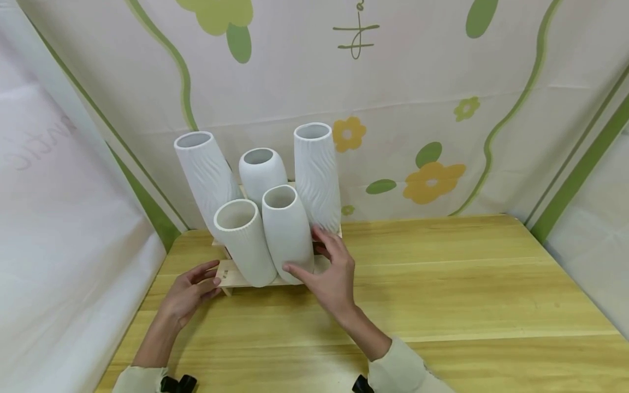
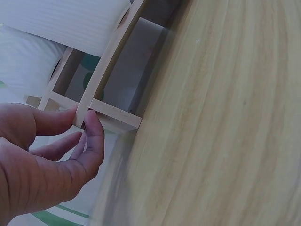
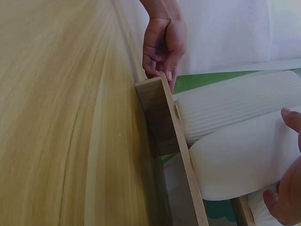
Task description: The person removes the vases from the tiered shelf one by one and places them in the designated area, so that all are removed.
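A two-step wooden stand [image 1: 233,275] bears white ceramic vases. My left hand [image 1: 189,292] pinches the left end of its lower board between thumb and fingers; the left wrist view shows this wooden stand [image 2: 115,109] close up. On the lower step a ribbed vase [image 1: 245,243] stands beside a smooth vase [image 1: 290,234]. Around the right side of that smooth vase curves my right hand [image 1: 334,275], its thumb on the front and its fingers behind. In the right wrist view the smooth vase [image 3: 244,155] lies between thumb and fingers.
Behind, on the upper step, are a tall wavy vase [image 1: 208,169] at left, a short rounded vase [image 1: 262,172] and another tall wavy vase [image 1: 316,174] at right. The wooden table [image 1: 467,284] extends rightward. A flower-printed cloth [image 1: 408,109] hangs behind.
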Demonstrator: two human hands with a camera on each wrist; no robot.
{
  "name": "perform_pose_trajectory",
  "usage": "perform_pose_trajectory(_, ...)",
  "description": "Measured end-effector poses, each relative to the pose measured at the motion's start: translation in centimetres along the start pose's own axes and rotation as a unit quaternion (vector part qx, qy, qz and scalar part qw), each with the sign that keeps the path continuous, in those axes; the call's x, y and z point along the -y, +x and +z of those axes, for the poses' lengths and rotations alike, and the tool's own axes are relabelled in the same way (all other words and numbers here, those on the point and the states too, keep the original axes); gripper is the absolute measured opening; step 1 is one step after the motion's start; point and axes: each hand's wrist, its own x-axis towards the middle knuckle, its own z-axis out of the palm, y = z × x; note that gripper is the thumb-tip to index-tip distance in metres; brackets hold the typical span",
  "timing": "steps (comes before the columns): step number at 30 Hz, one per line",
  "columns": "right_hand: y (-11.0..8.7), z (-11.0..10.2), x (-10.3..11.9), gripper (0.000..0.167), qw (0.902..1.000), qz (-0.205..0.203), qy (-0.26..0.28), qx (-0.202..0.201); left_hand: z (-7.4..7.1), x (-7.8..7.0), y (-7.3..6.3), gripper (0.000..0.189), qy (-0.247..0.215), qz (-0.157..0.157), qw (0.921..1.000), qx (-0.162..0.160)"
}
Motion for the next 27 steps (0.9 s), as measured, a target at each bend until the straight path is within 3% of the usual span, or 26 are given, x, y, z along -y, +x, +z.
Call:
perform_pose_trajectory(9, -0.2, 1.4, -0.4, 0.088, 0.9993, -0.002, -0.021, -0.03, 0.0, 0.1, 0.0, 0.065, 0.0, -0.001, 1.0, -0.001)
perform_pose_trajectory(19, -0.6, 2.9, -0.4, 0.098, 0.9947, 0.009, -0.082, -0.062, 0.0, 0.1, 0.1, 0.065, -0.005, 0.003, 1.0, -0.002)
perform_pose_trajectory(27, -0.4, 2.6, -0.3, 0.093, 0.9944, -0.003, -0.094, -0.049, 0.1, 0.0, 0.1, 0.066, -0.001, 0.002, 1.0, -0.003)
